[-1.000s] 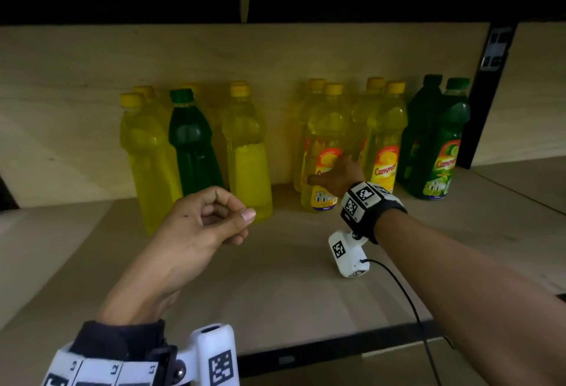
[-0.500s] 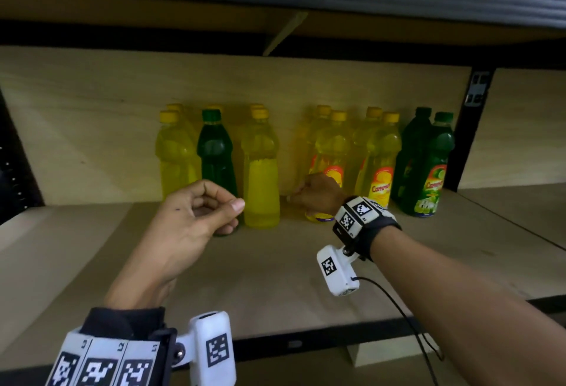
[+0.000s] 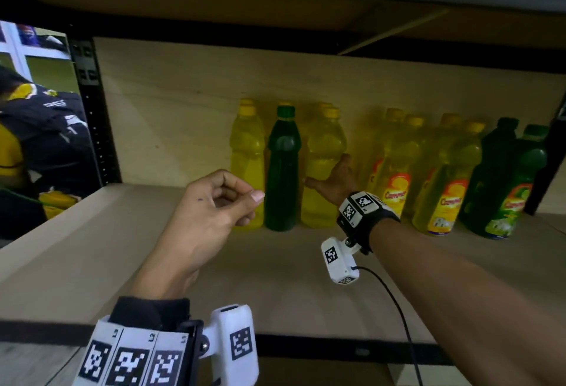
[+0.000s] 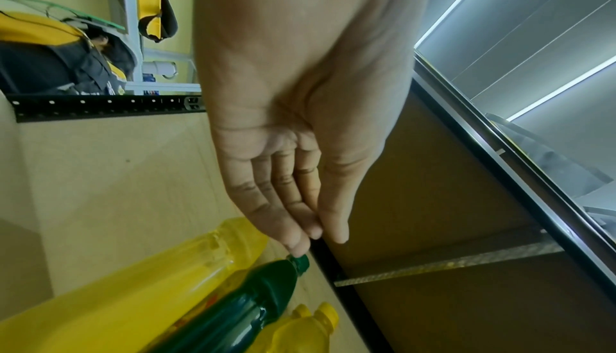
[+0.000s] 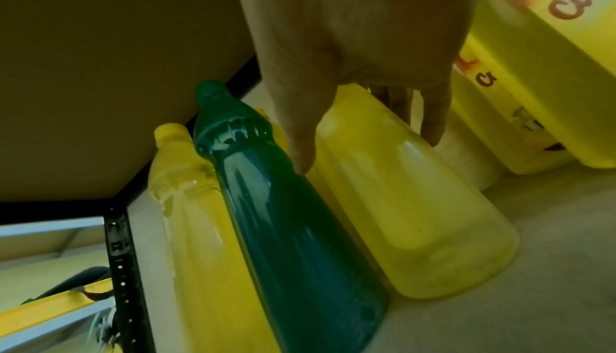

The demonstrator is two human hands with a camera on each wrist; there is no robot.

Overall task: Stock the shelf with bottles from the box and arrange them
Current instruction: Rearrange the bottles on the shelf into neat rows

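Observation:
On the wooden shelf [image 3: 275, 278] three unlabelled bottles stand in a row: a yellow one [image 3: 247, 168], a green one [image 3: 283, 171] and another yellow bottle [image 3: 321, 152]. My right hand [image 3: 333, 183] holds that last one, thumb [image 5: 300, 148] on its left beside the green bottle [image 5: 300, 227], fingers [image 5: 433, 121] round its right side. My left hand [image 3: 220, 201] hovers loosely curled and empty before the leftmost yellow bottle. Labelled yellow bottles [image 3: 441, 177] and green labelled bottles [image 3: 508, 180] stand further right.
A black upright post [image 3: 92, 116] ends the shelf on the left, with dark and yellow bags [image 3: 39, 128] beyond it. Bare board [image 3: 107, 247] lies left of the bottles. A black rail [image 3: 337, 350] runs along the front edge. Another shelf board hangs close overhead.
My right hand has left the labelled yellow bottle and moved left onto the unlabelled yellow one. The view has swung left. My left hand has hardly shifted.

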